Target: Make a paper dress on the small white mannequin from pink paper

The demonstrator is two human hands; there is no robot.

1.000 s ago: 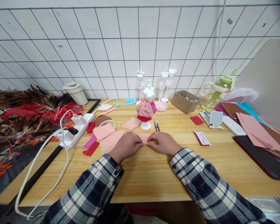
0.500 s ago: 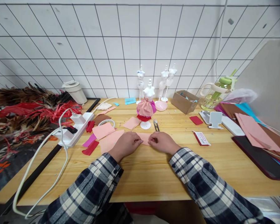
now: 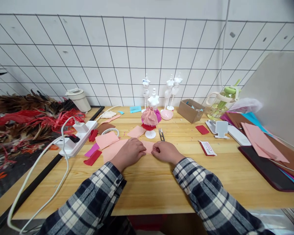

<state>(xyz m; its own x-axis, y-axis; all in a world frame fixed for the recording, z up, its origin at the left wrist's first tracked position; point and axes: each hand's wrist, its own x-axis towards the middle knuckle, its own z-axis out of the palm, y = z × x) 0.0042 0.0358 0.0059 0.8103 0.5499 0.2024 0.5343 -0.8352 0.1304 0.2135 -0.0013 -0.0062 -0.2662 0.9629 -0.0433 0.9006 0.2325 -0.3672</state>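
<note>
My left hand [image 3: 130,152] and my right hand [image 3: 165,151] rest side by side on the wooden table [image 3: 149,182], both with fingers closed on a small pink paper piece [image 3: 149,146] that lies flat between them. Just beyond it stands a small white mannequin with a pink and red paper skirt [image 3: 151,115]. Small snips [image 3: 161,134] lie to the right of its base. More pink paper sheets [image 3: 110,143] lie to the left of my left hand.
A white power strip [image 3: 74,137] with a cable and a heap of red and brown feathers [image 3: 22,120] are at the left. Bare white mannequins [image 3: 172,88], a cardboard box [image 3: 190,110], a pitcher [image 3: 220,101] and stacked coloured sheets [image 3: 262,137] stand behind and right.
The view has tilted slightly and shifted. My hands have drawn a little closer together on the pink paper piece, hiding more of it.
</note>
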